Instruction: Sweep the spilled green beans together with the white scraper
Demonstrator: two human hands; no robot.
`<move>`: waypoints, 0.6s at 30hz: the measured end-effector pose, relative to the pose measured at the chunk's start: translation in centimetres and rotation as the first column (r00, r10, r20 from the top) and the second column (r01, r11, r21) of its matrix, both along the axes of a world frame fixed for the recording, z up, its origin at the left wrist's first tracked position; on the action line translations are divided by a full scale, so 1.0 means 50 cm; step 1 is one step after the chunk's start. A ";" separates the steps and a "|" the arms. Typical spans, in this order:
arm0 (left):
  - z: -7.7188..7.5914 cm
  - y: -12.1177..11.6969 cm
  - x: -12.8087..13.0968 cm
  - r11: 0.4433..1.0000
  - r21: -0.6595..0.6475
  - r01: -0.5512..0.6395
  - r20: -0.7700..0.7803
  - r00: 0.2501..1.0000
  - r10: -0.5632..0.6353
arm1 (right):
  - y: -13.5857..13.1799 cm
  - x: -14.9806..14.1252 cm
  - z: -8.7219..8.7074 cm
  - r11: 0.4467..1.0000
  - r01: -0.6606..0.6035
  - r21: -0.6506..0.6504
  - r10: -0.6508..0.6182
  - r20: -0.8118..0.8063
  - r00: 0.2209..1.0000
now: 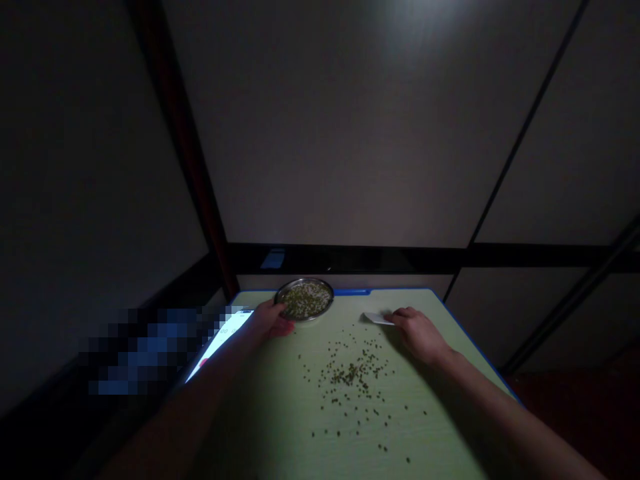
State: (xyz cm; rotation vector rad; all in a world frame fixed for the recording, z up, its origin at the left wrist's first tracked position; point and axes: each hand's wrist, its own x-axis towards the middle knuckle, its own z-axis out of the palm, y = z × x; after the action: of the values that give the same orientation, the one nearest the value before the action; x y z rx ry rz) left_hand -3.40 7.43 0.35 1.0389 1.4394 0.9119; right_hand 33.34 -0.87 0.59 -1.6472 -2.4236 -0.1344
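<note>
At the table's far edge, my left hand (274, 321) grips the near left rim of a round metal plate (330, 305), thumb over the edge and fingers below. Inside the plate lies a mix of small green and pale beans (306, 298). To the right, my right hand (416, 332) pinches a thin white card (377, 319), held low over the table with its free end pointing left. Between my arms, many small dark green beans (351, 375) lie scattered on the tabletop, thickest in the middle. The card is apart from the main cluster.
The light green table (280, 420) has a blue edge and stands against pale cabinet panels (350, 133). A lit phone (223, 340) stands or lies at the left edge, partly behind my left forearm. A blue strip (353, 292) runs along the back edge.
</note>
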 end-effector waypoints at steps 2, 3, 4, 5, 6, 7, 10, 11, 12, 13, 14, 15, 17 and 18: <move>0.010 -0.012 -0.006 0.999 0.013 -0.032 -0.085 0.996 0.033 | -0.004 -0.013 0.005 1.000 -0.028 -0.006 0.028 -0.020 0.999; 0.019 -0.021 -0.011 0.997 0.040 -0.065 -0.135 0.988 0.070 | -0.004 -0.019 0.008 0.999 -0.040 -0.009 0.040 -0.034 0.999; 0.030 -0.032 -0.015 0.993 0.077 -0.094 -0.175 0.979 0.106 | -0.003 -0.025 0.012 0.999 -0.049 -0.010 0.049 -0.051 0.998; 0.045 -0.046 -0.020 0.988 0.124 -0.090 -0.185 0.976 0.112 | -0.001 -0.030 0.014 0.999 -0.054 -0.009 0.053 -0.067 0.996; 0.062 -0.062 -0.024 0.986 0.159 -0.057 -0.176 0.981 0.085 | 0.003 -0.035 0.017 0.998 -0.056 -0.008 0.056 -0.080 0.995; 0.082 -0.081 -0.027 0.983 0.181 -0.013 -0.168 0.985 0.044 | 0.007 -0.040 0.019 0.999 -0.053 -0.008 0.052 -0.087 0.995; 0.150 -0.148 -0.035 0.961 0.264 0.082 -0.183 0.983 -0.033 | 0.020 -0.057 0.018 0.999 -0.036 -0.012 0.035 -0.084 0.996; 0.171 -0.174 -0.037 0.951 0.296 0.087 -0.181 0.983 -0.033 | 0.023 -0.064 0.017 0.999 -0.031 -0.015 0.029 -0.078 0.996; 0.189 -0.202 -0.040 0.940 0.328 0.088 -0.171 0.985 -0.033 | 0.024 -0.072 0.014 0.999 -0.027 -0.017 0.026 -0.073 0.997; 0.203 -0.230 -0.044 0.932 0.352 0.082 -0.160 0.987 -0.026 | 0.024 -0.080 0.012 1.000 -0.025 -0.016 0.023 -0.069 0.997; 0.211 -0.260 -0.048 0.924 0.375 0.071 -0.153 0.988 -0.014 | 0.023 -0.088 0.009 1.000 -0.025 -0.016 0.024 -0.067 0.997; 0.213 -0.290 -0.054 0.923 0.382 0.055 -0.145 0.989 0.001 | 0.020 -0.097 0.007 0.999 -0.029 -0.016 0.028 -0.066 0.997; 0.198 -0.348 -0.069 0.922 0.388 0.011 -0.112 0.993 0.035 | 0.013 -0.112 0.003 0.999 -0.051 -0.018 0.050 -0.072 0.996; 0.183 -0.374 -0.078 0.921 0.388 -0.027 -0.111 0.991 0.076 | 0.008 -0.118 0.002 0.998 -0.066 -0.020 0.064 -0.077 0.995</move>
State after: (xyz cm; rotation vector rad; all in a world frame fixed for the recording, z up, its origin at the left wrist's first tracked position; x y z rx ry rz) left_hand -7.32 -11.30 9.50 1.3744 1.4257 1.2210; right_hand 27.41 -0.44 0.68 -1.5506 -2.4272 -0.0339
